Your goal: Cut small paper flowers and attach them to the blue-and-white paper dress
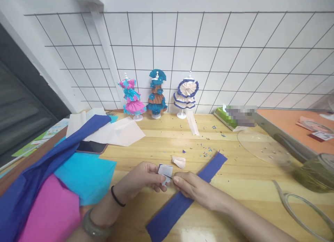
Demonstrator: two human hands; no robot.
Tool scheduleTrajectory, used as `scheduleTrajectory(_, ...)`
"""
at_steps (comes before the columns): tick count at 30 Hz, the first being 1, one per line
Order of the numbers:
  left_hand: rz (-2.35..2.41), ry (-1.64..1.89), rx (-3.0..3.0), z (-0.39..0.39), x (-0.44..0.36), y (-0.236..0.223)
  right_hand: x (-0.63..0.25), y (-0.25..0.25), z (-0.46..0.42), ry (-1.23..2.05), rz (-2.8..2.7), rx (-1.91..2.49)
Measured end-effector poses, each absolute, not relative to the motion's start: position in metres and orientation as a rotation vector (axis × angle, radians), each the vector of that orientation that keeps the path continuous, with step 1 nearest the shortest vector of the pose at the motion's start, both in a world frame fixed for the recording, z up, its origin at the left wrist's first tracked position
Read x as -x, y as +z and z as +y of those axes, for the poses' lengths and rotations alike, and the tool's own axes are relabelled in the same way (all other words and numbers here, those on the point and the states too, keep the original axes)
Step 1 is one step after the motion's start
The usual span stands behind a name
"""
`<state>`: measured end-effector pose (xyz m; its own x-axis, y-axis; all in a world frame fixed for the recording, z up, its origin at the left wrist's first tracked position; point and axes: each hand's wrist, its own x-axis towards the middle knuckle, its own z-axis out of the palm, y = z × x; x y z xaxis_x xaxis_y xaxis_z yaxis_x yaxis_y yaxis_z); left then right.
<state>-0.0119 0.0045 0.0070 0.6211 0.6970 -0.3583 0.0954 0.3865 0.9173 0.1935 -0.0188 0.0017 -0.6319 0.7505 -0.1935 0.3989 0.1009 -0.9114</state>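
In my left hand (153, 177) a small white paper piece (166, 170) is pinched between thumb and fingers, with a dark blue edge showing behind its top. My right hand (189, 186) is closed on a thin dark tool (169, 177), whose tip lies against the white piece. The rest of that tool is hidden in my fingers, so its kind cannot be told. Under my right hand runs a long dark blue crepe paper strip (167, 214), lying diagonally on the wooden table (130, 214). A small cream paper scrap (179, 162) lies just beyond my hands.
Three mini dress forms in paper dresses, pink (135, 106), teal-brown (157, 95) and cream-blue (188, 92), stand by the tiled wall. Crepe sheets (86, 176) and a phone (92, 147) lie left. A green packet (225, 117), clear disc (261, 146) and tape roll (317, 176) are right.
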Motion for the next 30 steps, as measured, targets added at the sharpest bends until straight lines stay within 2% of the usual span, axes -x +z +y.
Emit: scheduleTrajectory(30, 0.823, 0.467, -1.090, 0.0053, 0.0129, 0.0050, -0.1948, 0.0000, -0.0153, 1.587, -1.979, 1.086)
